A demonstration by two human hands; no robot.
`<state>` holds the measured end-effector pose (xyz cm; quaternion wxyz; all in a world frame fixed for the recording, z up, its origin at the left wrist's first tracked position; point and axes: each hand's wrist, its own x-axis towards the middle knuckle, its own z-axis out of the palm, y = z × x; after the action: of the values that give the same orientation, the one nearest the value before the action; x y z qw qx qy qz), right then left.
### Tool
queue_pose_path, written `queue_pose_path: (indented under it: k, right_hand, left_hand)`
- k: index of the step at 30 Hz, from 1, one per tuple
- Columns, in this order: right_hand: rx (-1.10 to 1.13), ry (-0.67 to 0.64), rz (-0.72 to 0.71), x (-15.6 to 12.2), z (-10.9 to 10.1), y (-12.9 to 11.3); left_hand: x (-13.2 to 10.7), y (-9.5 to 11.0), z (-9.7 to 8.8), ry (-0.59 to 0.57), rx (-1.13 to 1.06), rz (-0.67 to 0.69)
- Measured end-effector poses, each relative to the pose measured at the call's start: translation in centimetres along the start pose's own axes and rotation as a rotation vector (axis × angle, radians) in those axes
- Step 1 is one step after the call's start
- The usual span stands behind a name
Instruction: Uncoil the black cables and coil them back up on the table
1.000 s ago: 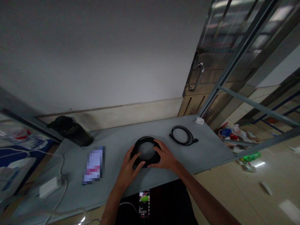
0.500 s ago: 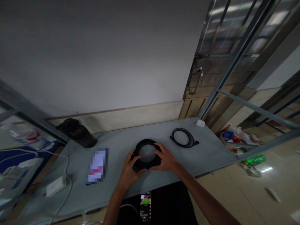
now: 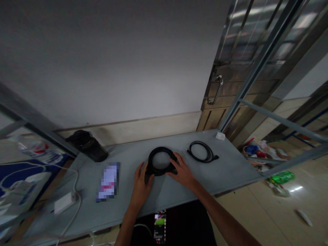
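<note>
A thick black coiled cable (image 3: 160, 148) is between my hands, its loop round and its near side lower on the grey table. My left hand (image 3: 141, 184) is closed on a dark end part at the coil's lower left, thumb and fingers on either side. My right hand (image 3: 183, 172) grips the coil's lower right side, with fingertips on its inner edge. To the right of my right hand lies a second, thinner black cable (image 3: 202, 160), also wound in a loop with its connector ends sticking out.
At the left are a black bottle (image 3: 88, 147) lying tilted, a blurred-out phone-shaped item (image 3: 107, 181) and a white power adapter (image 3: 64, 203) with a cord. A small white object (image 3: 220, 136) sits at the far right corner. A lit phone (image 3: 160, 227) rests on my lap. Metal posts (image 3: 256, 68) frame the table.
The coil has moved slightly away from me and its loop stands out more openly. My left hand has shifted to the coil's lower left; my right hand stays on its right side.
</note>
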<state>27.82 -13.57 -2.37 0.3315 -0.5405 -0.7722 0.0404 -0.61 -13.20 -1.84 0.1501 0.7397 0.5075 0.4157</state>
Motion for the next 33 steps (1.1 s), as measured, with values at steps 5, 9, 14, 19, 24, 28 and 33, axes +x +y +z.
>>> queue_pose_path:
  k: [5, 9, 14, 19, 24, 28, 33]
  right_hand:
    - [-0.046, 0.022, 0.033, -0.1, 0.3, 0.4]
    - [-0.052, 0.037, 0.077, 0.0, 0.7, 0.6]
    - [0.01, 0.044, 0.124, 0.0, 0.8, 0.7]
    - [0.068, 0.036, 0.112, 0.0, 0.5, 0.4]
    - [0.097, 0.077, 0.085, 0.0, 0.5, 0.3]
    - [0.024, 0.209, 0.116, 0.2, 0.9, 1.1]
    - [-0.307, 0.288, 0.301, -0.7, -1.5, 5.2]
  left_hand:
    - [0.4, -0.6, -0.3, 0.1, 0.014, -0.033]
    - [0.4, -0.7, -0.7, 0.12, 0.112, -0.092]
    - [0.5, -0.5, -0.7, 0.052, 0.045, -0.143]
    - [0.5, -0.3, -0.6, 0.041, -0.012, -0.087]
    - [0.5, -0.6, -0.5, 0.035, -0.044, -0.065]
    - [0.7, -0.1, -1.0, 0.075, -0.101, -0.062]
    - [0.8, 1.3, -2.4, 0.094, -0.196, -0.142]
